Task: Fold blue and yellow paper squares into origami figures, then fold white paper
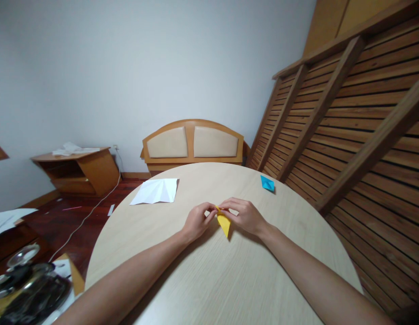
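Note:
A piece of folded yellow paper (pixel 224 224) is pinched between both hands over the middle of the round table (pixel 209 280). My left hand (pixel 199 220) grips its upper left edge between thumb and fingertips. On the other side, my right hand (pixel 245 215) closes thumb and fingers on its upper right part. One pointed end of the paper hangs down toward me; the top end is mostly covered by fingertips. Farther right lies a folded blue paper (pixel 268 183). A creased white sheet (pixel 155 191) rests at the far left of the table.
Past the table's far edge stands a headboard (pixel 192 142). Slatted wooden panels (pixel 358 122) lean along the right side. At left are a low cabinet (pixel 77 169) with papers on it, a white cable (pixel 90 212) on the floor, and a cluttered box (pixel 36 289) near the table.

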### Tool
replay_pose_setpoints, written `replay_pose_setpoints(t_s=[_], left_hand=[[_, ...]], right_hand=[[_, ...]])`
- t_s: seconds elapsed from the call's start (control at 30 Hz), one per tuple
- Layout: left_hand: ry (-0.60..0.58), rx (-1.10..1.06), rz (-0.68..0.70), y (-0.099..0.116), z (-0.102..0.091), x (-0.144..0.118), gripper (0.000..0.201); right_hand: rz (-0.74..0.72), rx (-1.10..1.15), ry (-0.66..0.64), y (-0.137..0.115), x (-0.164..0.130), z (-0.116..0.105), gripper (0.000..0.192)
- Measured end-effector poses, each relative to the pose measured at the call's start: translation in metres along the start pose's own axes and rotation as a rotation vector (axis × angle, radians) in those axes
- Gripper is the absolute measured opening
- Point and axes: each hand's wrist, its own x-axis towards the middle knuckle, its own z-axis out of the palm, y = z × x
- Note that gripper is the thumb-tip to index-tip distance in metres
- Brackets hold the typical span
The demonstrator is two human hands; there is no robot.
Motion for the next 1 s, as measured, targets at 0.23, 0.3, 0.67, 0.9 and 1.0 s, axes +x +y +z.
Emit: replay_pose_setpoints(t_s=[0.23,0.3,0.67,0.9,1.0], left_hand=[[-0.015,-0.038,-0.018,0.001,0.000,0.000,0.016],[-0.015,-0.059,-0.019,0.001,0.000,0.000,0.014],[-0.031,-0.112,-0.017,0.005,0.000,-0.001,0.018],[-0.025,-0.068,-0.032,0.009,-0.002,0.000,0.024],[-0.013,-0.054,-0.033,0.009,-0.002,0.000,0.022]], right_hand=[[-0.027,-0.080,-0.032,0.002,-0.001,-0.002,0.018],[-0.034,-0.088,-0.036,0.004,-0.001,-0.002,0.017],[0.001,-0.041,-0.060,0.002,-0.001,-0.001,0.015],[0.186,0.095,0.039,0.001,-0.002,0.006,0.010],[0.234,0.155,0.062,0.003,-0.003,0.009,0.015]])
